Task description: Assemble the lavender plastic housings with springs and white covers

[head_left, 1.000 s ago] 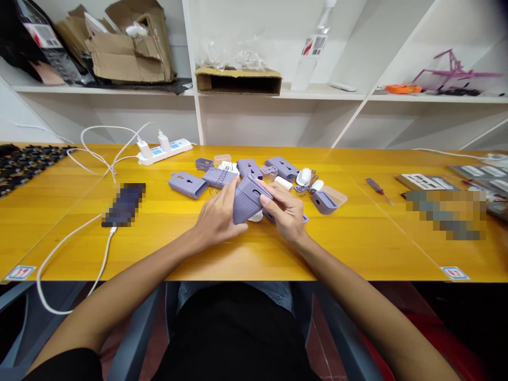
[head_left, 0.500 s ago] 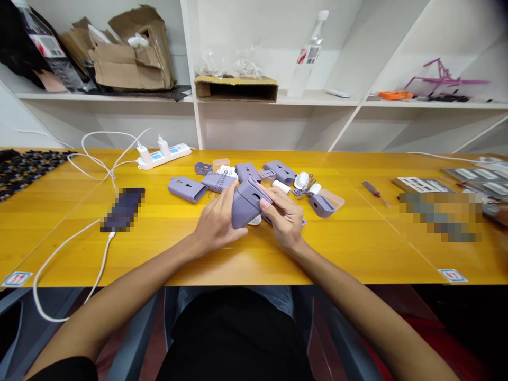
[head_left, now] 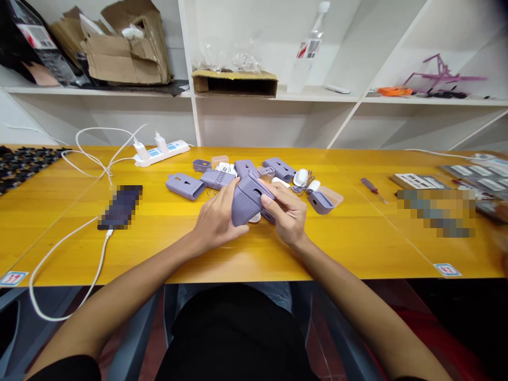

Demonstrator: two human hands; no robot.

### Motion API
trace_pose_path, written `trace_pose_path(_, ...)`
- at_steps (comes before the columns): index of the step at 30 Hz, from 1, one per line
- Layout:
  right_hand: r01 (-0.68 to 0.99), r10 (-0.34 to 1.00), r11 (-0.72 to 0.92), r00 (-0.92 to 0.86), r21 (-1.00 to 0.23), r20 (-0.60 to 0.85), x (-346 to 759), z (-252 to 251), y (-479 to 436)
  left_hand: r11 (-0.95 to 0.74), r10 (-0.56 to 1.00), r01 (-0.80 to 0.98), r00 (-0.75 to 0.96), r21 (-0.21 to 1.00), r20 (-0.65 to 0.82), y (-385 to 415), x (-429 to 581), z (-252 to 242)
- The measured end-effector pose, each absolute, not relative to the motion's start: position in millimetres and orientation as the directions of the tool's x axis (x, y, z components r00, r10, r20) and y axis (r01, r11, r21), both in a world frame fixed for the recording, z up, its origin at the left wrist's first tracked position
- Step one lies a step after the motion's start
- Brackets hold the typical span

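Note:
A purple ribbed plastic housing [head_left: 246,201] with an oval slot is held tilted above the table, between both hands. My left hand [head_left: 216,216] is wrapped round its left side, thumb along the bottom. My right hand [head_left: 289,214] grips its upper right end, the thumb pressed near the slot. Behind lie more purple housings, among them one with cut-outs [head_left: 184,186] on the left and another [head_left: 279,168] at the back. A small purple cap-like part [head_left: 320,202] sits to the right, beside a white rounded part [head_left: 300,177] and thin coiled wires.
On the left are a phone [head_left: 120,207] with a white cable and a power strip [head_left: 162,152] with plugs. A screwdriver [head_left: 373,189] and grey panels [head_left: 420,182] lie to the right. White shelves behind hold cardboard boxes [head_left: 123,55] and a bottle [head_left: 307,53].
The housing stays in both hands at nearly the same tilt. My right hand has shifted slightly to the right. The view has moved a little, and a blurred shape appears at the right edge.

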State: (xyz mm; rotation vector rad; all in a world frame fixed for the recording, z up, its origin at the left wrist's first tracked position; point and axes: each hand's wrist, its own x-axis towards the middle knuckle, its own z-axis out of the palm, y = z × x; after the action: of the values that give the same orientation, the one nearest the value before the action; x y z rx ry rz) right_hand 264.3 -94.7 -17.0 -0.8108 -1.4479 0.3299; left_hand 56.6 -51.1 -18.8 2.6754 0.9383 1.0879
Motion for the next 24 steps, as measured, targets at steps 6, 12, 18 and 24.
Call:
trace_pose_path(6,0.262,0.676,0.68,0.139,-0.685,0.724,268.0,-14.6,-93.1,-0.791,0.609,0.491,0.562,0.367,0.561,-51.2,56.5,-16.5)
trace_pose_path(12,0.284,0.692,0.651,0.158,-0.704,0.704,266.5,-15.2,-93.0,-0.76,0.649,0.508,0.556,0.405,0.519,-53.8,56.5,-12.1)
trace_pose_path(18,0.289,0.717,0.629,0.144,-0.722,0.683,266.7,-15.8,-91.5,-0.762,0.645,0.523,0.564,0.382,0.516,-51.0,54.8,-13.5)
trace_pose_path(24,0.244,0.701,0.652,0.166,-0.718,0.694,269.2,-13.2,-90.5,-0.769,0.639,0.504,0.578,0.394,0.507,-49.4,54.0,-11.9)
